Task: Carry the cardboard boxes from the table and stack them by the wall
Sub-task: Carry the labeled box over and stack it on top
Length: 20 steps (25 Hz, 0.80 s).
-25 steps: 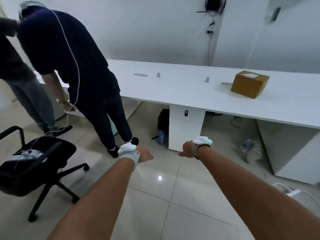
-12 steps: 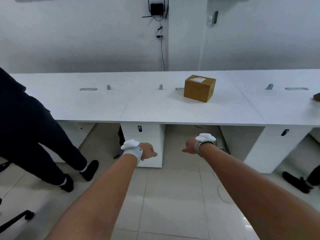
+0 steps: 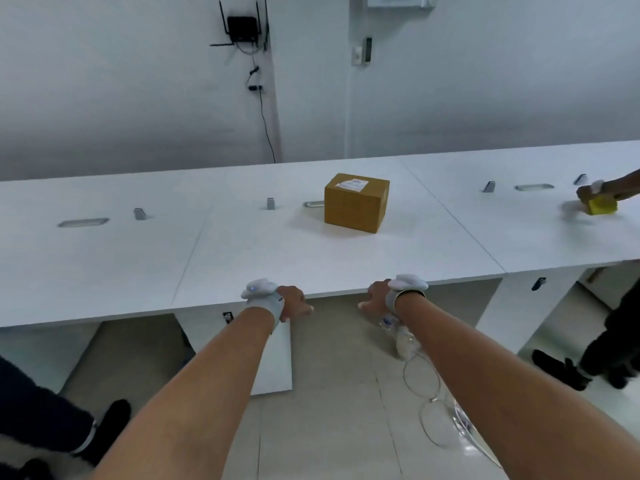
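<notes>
A brown cardboard box with a white label on top stands upright near the middle of the long white table. Both my arms reach forward below the table's front edge. My left hand and my right hand hang in the air with loosely curled fingers, holding nothing. Each wrist wears a white band. The box lies well beyond both hands, slightly right of centre.
At the far right another person's hand presses a yellow sponge on the table. A person's dark leg and shoe show at the lower left. White cables lie on the tiled floor under the table. A router hangs on the wall.
The view has swung right and closer to the table. The box now sits nearer and more central. My hands have risen to the table's front edge.
</notes>
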Motion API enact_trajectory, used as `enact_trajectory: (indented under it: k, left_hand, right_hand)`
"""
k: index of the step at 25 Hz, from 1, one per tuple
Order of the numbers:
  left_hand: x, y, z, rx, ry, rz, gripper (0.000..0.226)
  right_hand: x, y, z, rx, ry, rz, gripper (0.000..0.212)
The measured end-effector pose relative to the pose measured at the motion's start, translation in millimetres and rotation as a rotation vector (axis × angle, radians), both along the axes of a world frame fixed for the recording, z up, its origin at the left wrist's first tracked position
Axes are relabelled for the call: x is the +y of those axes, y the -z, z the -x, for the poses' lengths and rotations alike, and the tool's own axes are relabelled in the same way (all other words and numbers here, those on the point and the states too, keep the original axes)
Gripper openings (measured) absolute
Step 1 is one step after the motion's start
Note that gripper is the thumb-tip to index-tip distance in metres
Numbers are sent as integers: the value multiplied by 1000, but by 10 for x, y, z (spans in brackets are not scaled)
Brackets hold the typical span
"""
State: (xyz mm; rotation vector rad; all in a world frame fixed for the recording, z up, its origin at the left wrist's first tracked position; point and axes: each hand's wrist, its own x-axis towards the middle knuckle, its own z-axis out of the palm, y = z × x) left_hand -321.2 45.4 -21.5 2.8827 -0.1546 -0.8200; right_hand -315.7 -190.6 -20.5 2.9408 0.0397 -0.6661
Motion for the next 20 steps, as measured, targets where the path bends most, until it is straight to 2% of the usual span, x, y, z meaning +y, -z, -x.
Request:
enact_trajectory:
  k: [4,11,15,20]
  left_hand:
    - [80,-65,-922,-12,72,-7,48]
    - [94,56,-2052,23,78,15,47]
    - [-65,139,-2775,49,76,11,46]
    - [-384,107,-3714,40,6,24,46]
  right_hand:
    - [156,-12,-785,35,64,-45,59]
    - [127,71,-1713,38,104,-67,60]
    - [-95,169,-2425,80,96,-48,59]
    - [-516,177,-3418,31,115,-96,58]
